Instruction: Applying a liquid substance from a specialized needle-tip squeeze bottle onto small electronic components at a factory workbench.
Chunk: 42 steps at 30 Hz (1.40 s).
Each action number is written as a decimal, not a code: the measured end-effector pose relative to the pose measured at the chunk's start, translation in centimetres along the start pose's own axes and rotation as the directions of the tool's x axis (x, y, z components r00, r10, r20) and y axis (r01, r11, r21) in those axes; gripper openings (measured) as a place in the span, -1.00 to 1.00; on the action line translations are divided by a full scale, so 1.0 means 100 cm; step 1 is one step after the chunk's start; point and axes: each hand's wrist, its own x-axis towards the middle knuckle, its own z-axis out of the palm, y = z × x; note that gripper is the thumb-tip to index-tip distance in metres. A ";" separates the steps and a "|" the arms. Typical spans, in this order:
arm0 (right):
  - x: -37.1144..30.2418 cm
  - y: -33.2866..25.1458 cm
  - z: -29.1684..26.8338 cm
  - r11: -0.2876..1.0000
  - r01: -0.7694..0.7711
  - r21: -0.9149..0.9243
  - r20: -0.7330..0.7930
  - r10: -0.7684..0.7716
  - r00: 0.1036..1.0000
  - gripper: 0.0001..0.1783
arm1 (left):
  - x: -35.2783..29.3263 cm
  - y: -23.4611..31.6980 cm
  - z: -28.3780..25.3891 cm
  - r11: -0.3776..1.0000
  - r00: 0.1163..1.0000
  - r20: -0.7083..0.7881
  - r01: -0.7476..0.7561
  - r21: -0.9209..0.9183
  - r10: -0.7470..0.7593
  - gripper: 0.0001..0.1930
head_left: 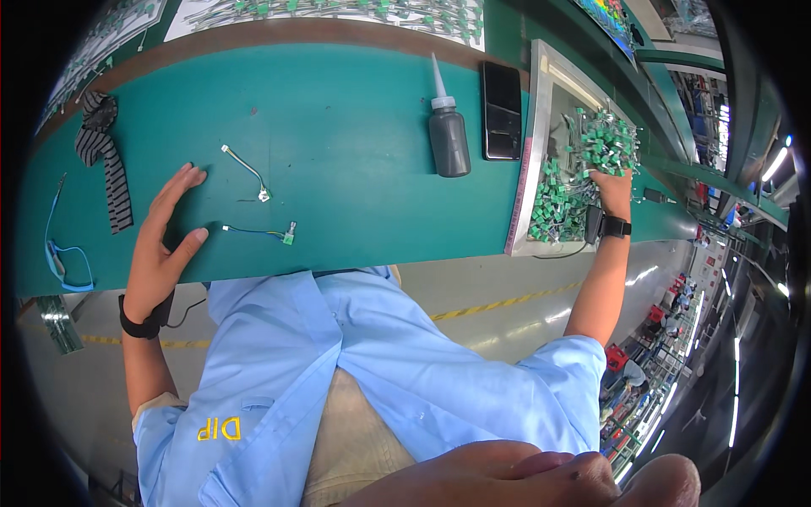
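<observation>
My left hand (163, 241) rests at the left of the green bench mat, thumb and fingers spread, holding nothing. To its right lie two short wire leads: one with pale wires and white connector ends (245, 172), the other with dark wires and a green connector block (288, 238). At the far right, my right hand (615, 188) reaches into a heap of green connector pieces with wires (553, 198) in a metal-framed tray (525, 186). The pieces hide most of its fingers, so whether it grips one cannot be seen.
A dark squeeze bottle with a pointed nozzle (449, 139) stands beside a black phone (501, 110). On the left lie a striped cloth strip (114, 182) and a blue cord loop (57, 264). White sheets holding many green connector leads (329, 10) line the back.
</observation>
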 end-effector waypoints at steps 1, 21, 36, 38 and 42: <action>0.000 -0.001 -0.004 1.000 0.008 0.020 -0.031 -0.008 1.000 -0.57 | -0.001 0.000 0.000 1.000 1.000 0.000 0.003 0.000 -0.003 -0.35; -0.007 -0.058 -0.083 0.953 0.292 0.080 -0.391 -0.240 0.888 -0.55 | -0.005 -0.008 -0.002 0.998 0.999 0.011 -0.045 -0.042 0.046 -0.36; -0.032 -0.130 -0.072 0.945 0.240 0.224 -0.315 -0.163 0.935 -0.66 | -0.003 0.001 0.007 0.875 0.975 0.174 -0.201 0.440 0.136 0.12; -0.037 -0.149 -0.038 0.935 0.195 0.296 -0.236 -0.126 0.963 -0.67 | 0.002 -0.006 0.015 0.865 0.969 0.154 -0.241 0.439 0.192 0.16; -0.045 -0.180 0.079 0.919 0.379 0.106 -0.024 -0.379 0.925 -0.72 | -0.005 -0.011 0.010 0.890 0.982 0.086 -0.191 0.414 0.170 0.20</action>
